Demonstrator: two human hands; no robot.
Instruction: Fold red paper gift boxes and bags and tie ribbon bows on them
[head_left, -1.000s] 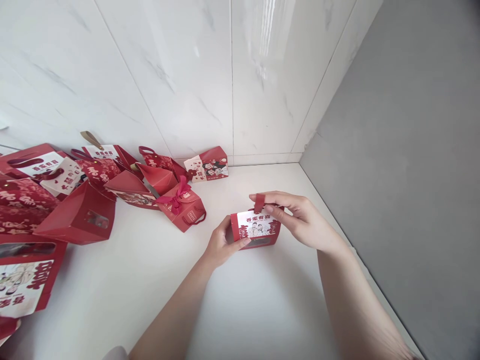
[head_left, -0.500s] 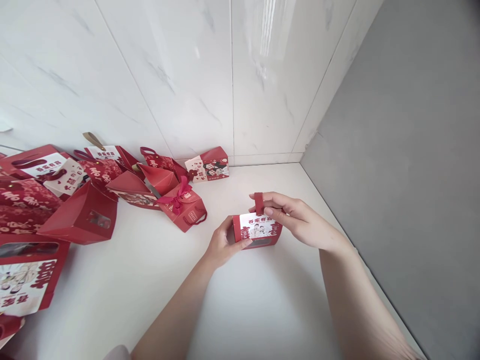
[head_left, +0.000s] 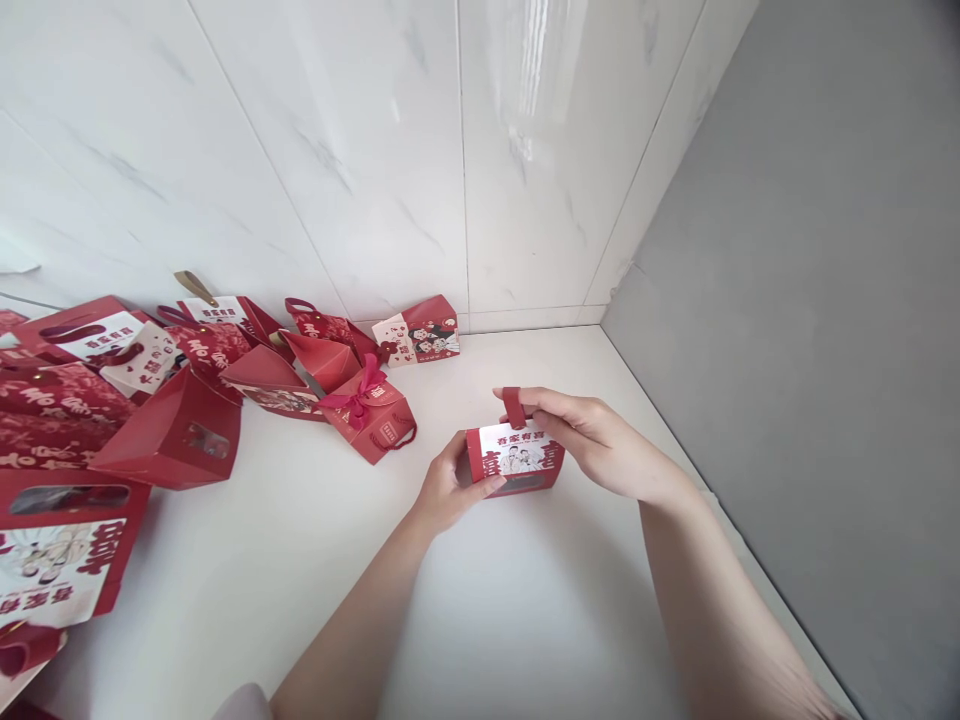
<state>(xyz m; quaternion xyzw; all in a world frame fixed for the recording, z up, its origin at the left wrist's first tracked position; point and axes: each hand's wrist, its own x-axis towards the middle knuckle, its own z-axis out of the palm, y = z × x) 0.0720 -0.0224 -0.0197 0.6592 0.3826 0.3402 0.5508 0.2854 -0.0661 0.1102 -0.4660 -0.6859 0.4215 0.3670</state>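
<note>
Your left hand (head_left: 446, 490) holds the red box (head_left: 523, 458) as before; your right hand (head_left: 600, 440), index finger hooked through its strap (head_left: 513, 408), now reaches slightly further left.

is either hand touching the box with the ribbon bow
No, left hand and right hand are both at another red box, away from the bow box.
</note>
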